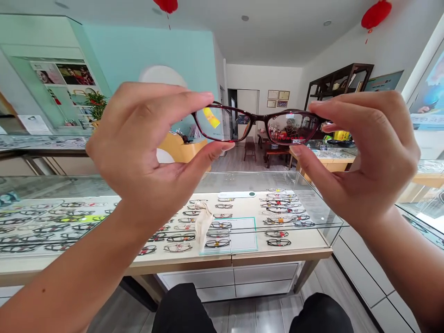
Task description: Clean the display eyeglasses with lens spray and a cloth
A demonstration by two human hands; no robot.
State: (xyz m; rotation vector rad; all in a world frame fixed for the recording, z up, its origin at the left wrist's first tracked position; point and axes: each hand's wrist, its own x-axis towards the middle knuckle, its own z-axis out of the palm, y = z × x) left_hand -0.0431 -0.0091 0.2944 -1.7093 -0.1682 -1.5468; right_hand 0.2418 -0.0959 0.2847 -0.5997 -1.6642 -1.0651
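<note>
A pair of dark red-brown glasses [258,117] is held up in the air at the centre of the head view, its lenses facing me. My left hand [149,134] pinches the left end of the frame between thumb and fingers. At the right end, my right hand [371,143] grips the rim and hinge area the same way. A yellow sticker [211,118] shows on the left lens, and red lettering shows low on the right lens. The temples are mostly hidden behind the frame and fingers.
Below the hands stands a glass display case [243,258] with rows of glasses inside and a beige cloth [203,224] on its top. Other glass counters [428,206] flank it. Farther back are a dark shelf [338,83], wooden benches and a distant person [290,123].
</note>
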